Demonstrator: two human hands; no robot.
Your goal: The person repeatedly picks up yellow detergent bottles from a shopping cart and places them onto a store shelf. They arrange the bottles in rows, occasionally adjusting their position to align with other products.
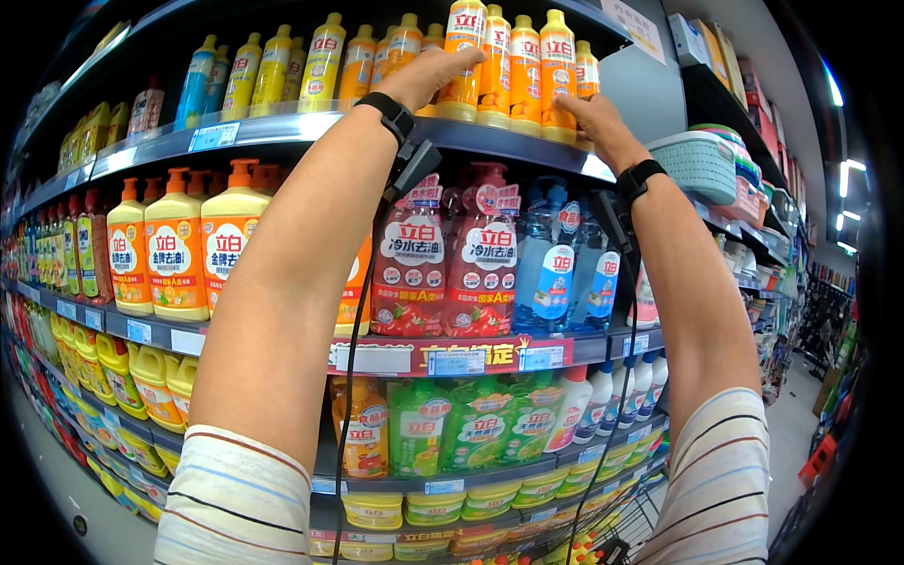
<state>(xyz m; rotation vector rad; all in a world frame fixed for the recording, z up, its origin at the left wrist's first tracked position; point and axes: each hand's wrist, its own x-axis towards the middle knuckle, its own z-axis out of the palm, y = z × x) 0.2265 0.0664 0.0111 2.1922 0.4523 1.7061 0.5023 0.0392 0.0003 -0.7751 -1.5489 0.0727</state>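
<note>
On the upper shelf, my left hand (436, 74) is at the left side of an orange dish-soap bottle (462, 85) with a yellow cap, its thumb across the front. My right hand (602, 121) is at the right end of the same row, its thumb against another orange bottle (558, 78); its other fingers are partly hidden. Between these two stand more upright orange bottles (524, 78), side by side near the shelf's front edge (508, 141). A shorter orange bottle (587, 70) stands behind my right hand. Each wrist wears a black strap with a dark device.
Pump bottles (409, 268) fill the shelf below, with green refill pouches (480, 431) and tubs (434, 508) lower down. Yellow bottles (323, 63) stand to the left. Plastic baskets (696, 166) jut out at right. Black cables (357, 332) hang before the shelves. A wire cart (635, 526) is at lower right.
</note>
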